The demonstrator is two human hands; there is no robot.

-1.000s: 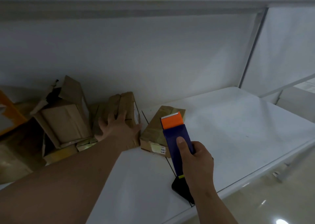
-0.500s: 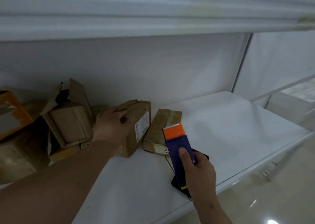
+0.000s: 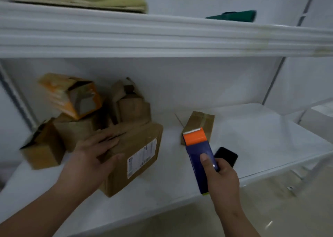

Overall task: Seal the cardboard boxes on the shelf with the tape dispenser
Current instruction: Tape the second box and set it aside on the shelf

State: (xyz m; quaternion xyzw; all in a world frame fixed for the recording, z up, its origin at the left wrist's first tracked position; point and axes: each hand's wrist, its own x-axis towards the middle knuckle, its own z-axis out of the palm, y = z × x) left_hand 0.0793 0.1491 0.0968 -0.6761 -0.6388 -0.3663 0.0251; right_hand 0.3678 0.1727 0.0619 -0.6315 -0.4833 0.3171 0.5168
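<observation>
Judging from how things lie, the sealing is only begun. The white shelf (image 3: pixel 252 137) carries a loose heap of cardboard boxes at its left and back, and most of them look unsealed. The labelled box (image 3: pixel 137 152), the largest and nearest, lies tilted at the front of the heap with a white label on its side; whether its top seam is taped cannot be told, since a hand covers it. Behind it the orange box (image 3: pixel 72 96) gapes open on top of the pile, the flapped box (image 3: pixel 129 101) has its flaps standing up, and the left box (image 3: pixel 41 150) shows a dark open gap at its corner. The small box (image 3: pixel 200 125), well apart to the right, carries a strip of tape down its middle, so I judge that 1 done.

The left hand (image 3: pixel 95 153) lies on top of the labelled box, fingers spread along the top and thumb curled round its near edge. The right hand (image 3: pixel 221 179) is wrapped round the tape dispenser (image 3: pixel 200 153), thumb on its blue body, orange head pointing at the small box. A dark flat object (image 3: pixel 227 155) lies just beside that hand.

At least 3 boxes remain, probably 4.
</observation>
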